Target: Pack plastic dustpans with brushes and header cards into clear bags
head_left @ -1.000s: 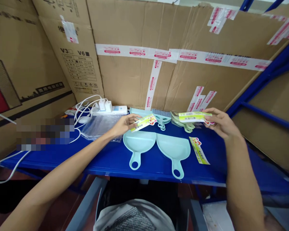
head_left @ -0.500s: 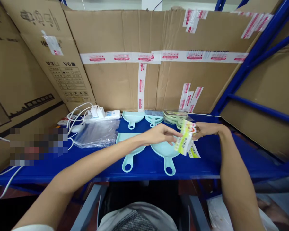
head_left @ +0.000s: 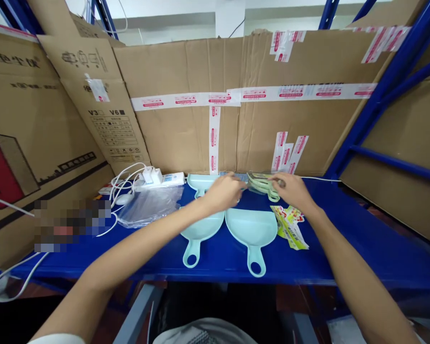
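Observation:
My left hand (head_left: 226, 192) is closed, its curled fingers over the handle end of a light-blue dustpan with a brush (head_left: 241, 177); the hand hides most of that set, and what it grips cannot be made out. My right hand (head_left: 292, 191) has its fingers pinched together beside the right edge of a green dustpan set (head_left: 261, 184) in clear plastic; any held thing is hidden. Two light-blue dustpans, one on the left (head_left: 203, 228) and one on the right (head_left: 251, 228), lie in front with handles toward me. Colourful yellow-green printed cards (head_left: 291, 228) lie below my right hand.
Another light-blue dustpan (head_left: 200, 180) lies at the back, partly behind my left hand. Clear plastic bags (head_left: 150, 206) lie left, before a white power strip (head_left: 174, 179) with cables. Cardboard walls (head_left: 172, 138) and a blue metal frame (head_left: 367, 110) enclose the blue table (head_left: 358, 239).
The printed cards have left my hands and lie on the table right of the dustpans. Both hands have moved to the back row, my left hand leftward. The view has tilted up slightly.

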Available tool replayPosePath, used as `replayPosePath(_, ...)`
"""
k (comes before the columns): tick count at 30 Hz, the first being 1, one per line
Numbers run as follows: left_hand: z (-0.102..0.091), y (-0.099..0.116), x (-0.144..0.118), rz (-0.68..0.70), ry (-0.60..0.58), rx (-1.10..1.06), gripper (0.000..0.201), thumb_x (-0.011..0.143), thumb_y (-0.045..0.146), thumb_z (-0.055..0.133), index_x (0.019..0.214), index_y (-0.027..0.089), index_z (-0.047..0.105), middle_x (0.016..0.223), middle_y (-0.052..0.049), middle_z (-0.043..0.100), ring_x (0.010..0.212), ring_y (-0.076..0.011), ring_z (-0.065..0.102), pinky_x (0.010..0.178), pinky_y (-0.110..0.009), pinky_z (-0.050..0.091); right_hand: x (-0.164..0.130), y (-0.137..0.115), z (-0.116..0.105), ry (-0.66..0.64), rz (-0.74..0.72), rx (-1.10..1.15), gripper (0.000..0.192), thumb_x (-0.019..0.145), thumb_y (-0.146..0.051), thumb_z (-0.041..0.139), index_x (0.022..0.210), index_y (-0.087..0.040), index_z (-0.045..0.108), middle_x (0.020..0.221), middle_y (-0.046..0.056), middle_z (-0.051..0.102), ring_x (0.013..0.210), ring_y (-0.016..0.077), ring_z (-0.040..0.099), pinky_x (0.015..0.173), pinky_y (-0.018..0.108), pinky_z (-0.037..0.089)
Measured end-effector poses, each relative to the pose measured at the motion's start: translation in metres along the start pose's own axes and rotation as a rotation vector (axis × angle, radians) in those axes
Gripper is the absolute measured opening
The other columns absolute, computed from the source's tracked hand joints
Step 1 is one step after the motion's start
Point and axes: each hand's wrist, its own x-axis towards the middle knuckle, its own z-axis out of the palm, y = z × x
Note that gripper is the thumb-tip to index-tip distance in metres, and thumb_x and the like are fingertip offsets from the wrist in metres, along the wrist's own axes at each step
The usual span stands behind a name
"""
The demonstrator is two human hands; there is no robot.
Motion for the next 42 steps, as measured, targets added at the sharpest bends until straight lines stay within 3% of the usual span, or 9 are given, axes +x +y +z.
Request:
replayPosePath(4,0.02,-0.056,-0.026,-0.013,-0.06,0.021,0.028,0.102,0.02,0.062,0.128,0.021,0.072,0.129,-0.011,0.069,0.122,-0.027,0.065,0.096,-0.038,0.058,0.004,-0.057,0.026,-0.192,-0.222,0.013,0.021,0.096,-0.022,0.059,0.105,-0.021,0.077,0.103,0.007,0.078,0.092,0.023,0.07,0.077,0.032,0.047)
replayPosePath(7,0.046,-0.055,-0.023,0.08,-0.131,0.086,0.026,0.104,0.026,0.062,0.128,0.021,0.071,0.139,-0.011,0.063,0.118,-0.025,0.068,0.087,-0.033,0.059,0.006,-0.07,0.034,-0.274,-0.233,0.025,0.014,0.094,-0.018,0.062,0.098,-0.02,0.075,0.099,0.005,0.075,0.081,0.0191,0.067,0.074,0.03,0.043)
replayPosePath(11,0.054,-0.038,-0.002,0.136,-0.172,0.237,0.022,0.105,0.013,0.052,0.114,0.013,0.073,0.119,-0.015,0.07,0.107,-0.0249,0.07,0.08,-0.033,0.058,0.001,-0.064,0.035,-0.31,-0.192,0.144,0.012,0.094,-0.015,0.061,0.094,-0.02,0.072,0.09,0.002,0.07,0.067,0.0142,0.061,0.071,0.029,0.043)
replayPosePath(17,0.012,-0.062,-0.003,-0.008,0.161,0.323,0.018,0.102,0.004,0.054,0.11,0.011,0.069,0.103,-0.012,0.072,0.097,-0.023,0.07,0.074,-0.03,0.055,0.002,-0.075,0.051,-0.349,-0.261,0.044,0.012,0.101,-0.023,0.062,0.11,-0.02,0.069,0.11,0.006,0.068,0.074,0.0154,0.065,0.073,0.03,0.047)
replayPosePath(23,-0.054,-0.072,-0.073,-0.077,0.709,0.305,0.023,0.109,0.016,0.052,0.097,0.015,0.071,0.09,-0.004,0.071,0.071,-0.012,0.063,0.06,-0.024,0.044,0.022,-0.082,0.072,-0.434,-0.297,-0.095,0.01,0.099,-0.023,0.063,0.106,-0.019,0.069,0.107,0.01,0.069,0.094,0.0244,0.069,0.084,0.034,0.051)
replayPosePath(29,-0.105,-0.056,-0.109,-0.159,0.75,0.381,0.026,0.105,0.018,0.054,0.087,0.016,0.072,0.078,-0.001,0.061,0.061,-0.01,0.051,0.055,-0.025,0.034,0.026,-0.073,0.087,-0.455,-0.275,-0.084,0.01,0.093,-0.02,0.062,0.09,-0.017,0.071,0.105,0.013,0.065,0.087,0.023,0.066,0.083,0.035,0.051)
replayPosePath(32,-0.09,-0.042,-0.115,-0.129,0.734,0.416,0.026,0.106,0.012,0.048,0.102,0.016,0.073,0.087,-0.004,0.064,0.067,-0.0113,0.055,0.057,-0.024,0.04,0.029,-0.07,0.087,-0.444,-0.259,-0.034,0.015,0.09,-0.024,0.063,0.079,-0.018,0.071,0.096,0.011,0.067,0.084,0.0228,0.066,0.085,0.036,0.052)
replayPosePath(38,-0.023,0.002,-0.152,0.145,0.704,0.454,0.016,0.098,0.01,0.061,0.112,0.009,0.068,0.092,-0.009,0.069,0.076,-0.0179,0.063,0.054,-0.026,0.046,0.046,-0.077,0.069,-0.376,-0.127,0.09,0.034,0.096,-0.034,0.056,0.071,-0.019,0.072,0.101,0.012,0.077,0.081,0.0231,0.072,0.083,0.038,0.055)
replayPosePath(42,-0.009,0.027,-0.179,0.171,0.608,0.346,0.019,0.097,0.009,0.063,0.116,0.008,0.068,0.094,-0.009,0.072,0.08,-0.0195,0.068,0.057,-0.028,0.05,0.056,-0.088,0.046,-0.322,-0.017,0.147,0.032,0.098,-0.035,0.056,0.082,-0.019,0.078,0.092,0.009,0.082,0.087,0.0257,0.078,0.083,0.036,0.057)
